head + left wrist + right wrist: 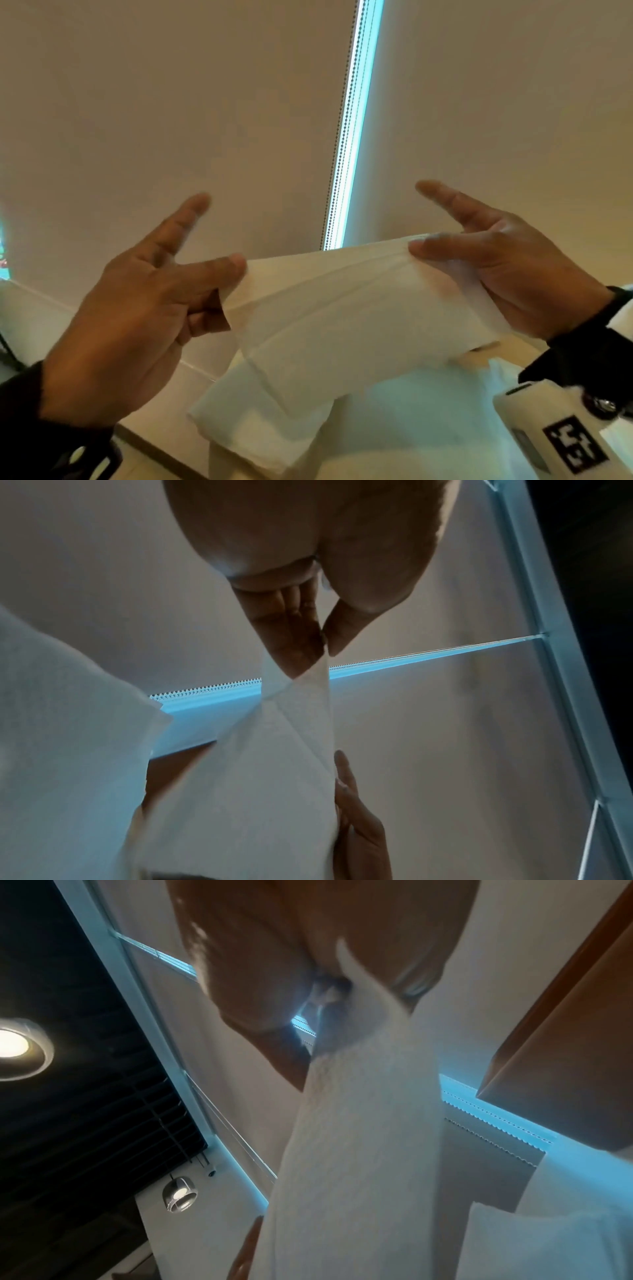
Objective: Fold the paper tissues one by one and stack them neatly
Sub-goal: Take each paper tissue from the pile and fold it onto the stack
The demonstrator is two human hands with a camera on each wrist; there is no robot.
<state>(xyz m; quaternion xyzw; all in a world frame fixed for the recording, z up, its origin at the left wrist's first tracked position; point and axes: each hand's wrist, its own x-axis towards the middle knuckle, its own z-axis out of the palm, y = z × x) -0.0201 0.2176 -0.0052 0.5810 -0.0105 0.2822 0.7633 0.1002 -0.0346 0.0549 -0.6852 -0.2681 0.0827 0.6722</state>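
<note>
Across the middle of the head view, a white paper tissue (342,308) hangs stretched in the air between the left hand (137,318) and the right hand (507,270), each pinching one end between thumb and fingers while the forefingers point free. To fold it well, the person should probably bring the two pinched ends evenly together, keeping the tension light, since the sheet looks thin, soft and faintly embossed, with lengthwise creases. Its lower layer droops in a limp flap toward the frame's bottom centre.
</note>
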